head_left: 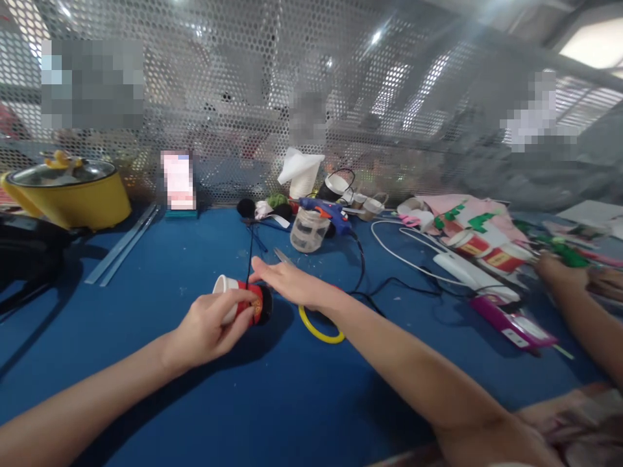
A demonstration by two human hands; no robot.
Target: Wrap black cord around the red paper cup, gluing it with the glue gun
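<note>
A paper cup [226,285] lies tilted in my left hand [207,324], its white rim to the left. My fingers are closed around its red side. Black yarn [265,305] is wound round the cup's right end. A strand runs from there up to the dark yarn ball [246,208] at the back. My right hand [287,280] reaches in from the right with its fingers stretched out, the tips beside the strand. Below that hand are scissors [321,332] with a yellow handle; a blade shows beyond the hand, and the middle is hidden.
Behind stand a clear plastic jar [309,233], a blue glue gun [331,211] and a phone [180,181]. A yellow pot [73,194] is at left. At right are a white power strip [474,275], cables, a purple box [513,324] and another person's hand [559,272].
</note>
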